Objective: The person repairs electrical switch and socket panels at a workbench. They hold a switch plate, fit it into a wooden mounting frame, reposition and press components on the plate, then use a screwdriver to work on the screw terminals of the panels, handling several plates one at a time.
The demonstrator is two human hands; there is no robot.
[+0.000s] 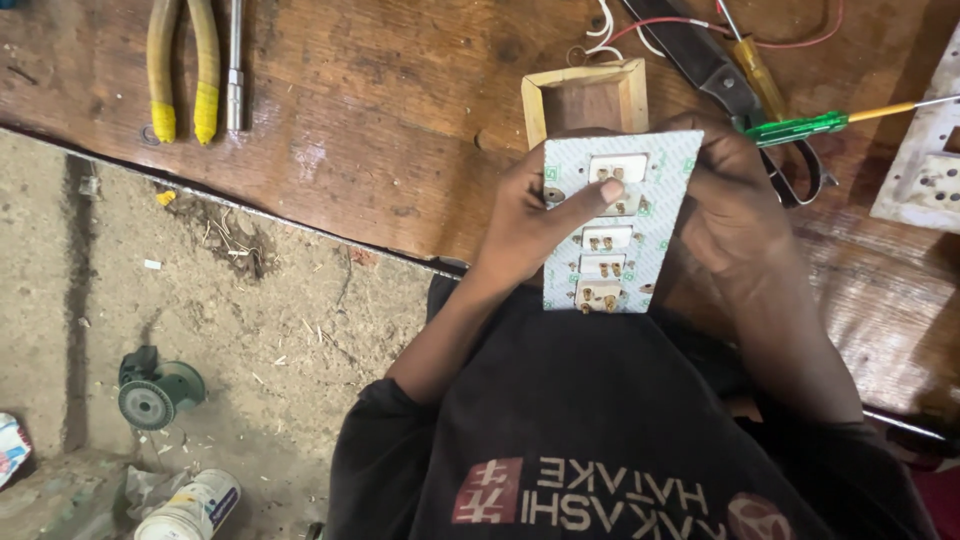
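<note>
Nearest the camera, the person's dark, soft-knit sleeves run up to both hands, which hold a flat rectangular switch plate (620, 222) upright above the edge of the table (400, 130). The plate shows its back: a pale patterned sheet set with a column of white plastic switch bodies and small brass screw terminals. The left hand (525, 225) is clamped on the plate's left edge, its thumb laid across the upper terminals. The right hand (735, 205) is closed on the right edge, fingers curled behind it.

Just behind the plate, touching the table, sits a small open box (585, 98) of pale raw wood, square and hollow. To its right lie a green-handled screwdriver (800, 128) with a thin metal shaft, a yellow-handled screwdriver (757, 72) and a dark, flat-bladed tool, with thin red and white wires (640, 28) curling at the far edge. A second white plate (925, 160) lies at the right margin.

The table is worn, reddish-brown wood, scratched and stained. At its far left rest pliers (183, 70) with yellow rubber grips and a slim steel socket driver (234, 65).

Left of the table, the sandy dirt floor (250, 330) holds a round green caster wheel (155, 390) and a white cylindrical can (190, 510).
</note>
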